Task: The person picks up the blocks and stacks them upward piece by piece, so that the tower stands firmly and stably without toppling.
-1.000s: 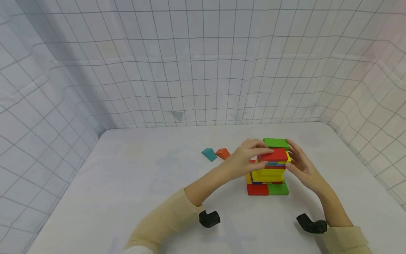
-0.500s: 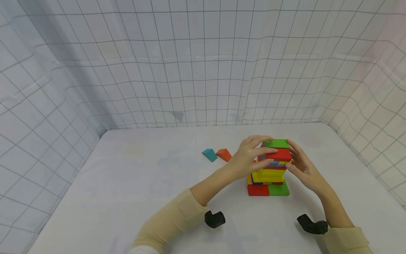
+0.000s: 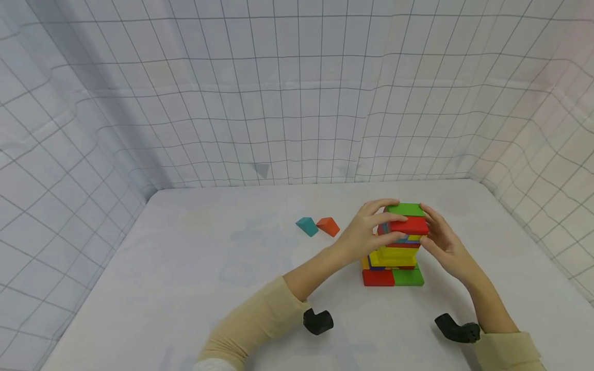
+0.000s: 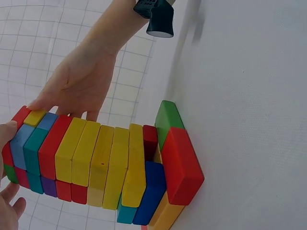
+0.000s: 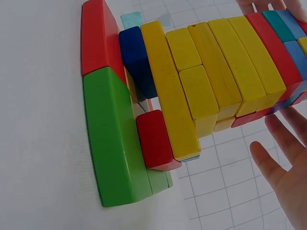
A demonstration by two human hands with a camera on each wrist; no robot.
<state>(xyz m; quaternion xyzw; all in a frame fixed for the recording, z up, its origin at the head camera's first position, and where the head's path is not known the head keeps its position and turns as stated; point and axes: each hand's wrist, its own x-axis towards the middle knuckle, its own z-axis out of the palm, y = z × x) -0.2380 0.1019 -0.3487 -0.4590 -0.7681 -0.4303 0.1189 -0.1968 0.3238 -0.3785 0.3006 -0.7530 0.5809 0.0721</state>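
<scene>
A tall stack of coloured building blocks (image 3: 394, 252) stands on the table, with yellow blocks (image 4: 91, 148) in its middle. At its top lie a red block (image 3: 413, 225) in front and a green block (image 3: 406, 209) behind. My left hand (image 3: 364, 234) holds the red block from the left, a finger over its top and the thumb lower at the front; other fingers reach the green block. My right hand (image 3: 446, 250) curves around the right side of the upper stack. In the right wrist view, this hand's fingers (image 5: 261, 160) spread beside the blocks, partly apart from them.
Left of the stack, a teal wedge block (image 3: 307, 226) and an orange wedge block (image 3: 328, 226) lie on the white table (image 3: 223, 268). Red (image 4: 182, 165) and green (image 5: 108, 139) blocks form the stack's base. A grid-patterned curtain (image 3: 297, 103) closes off the back and sides.
My left hand has shifted right with the red block, which now sits farther right on the stack, in front of the green block. My right hand has hardly moved.
</scene>
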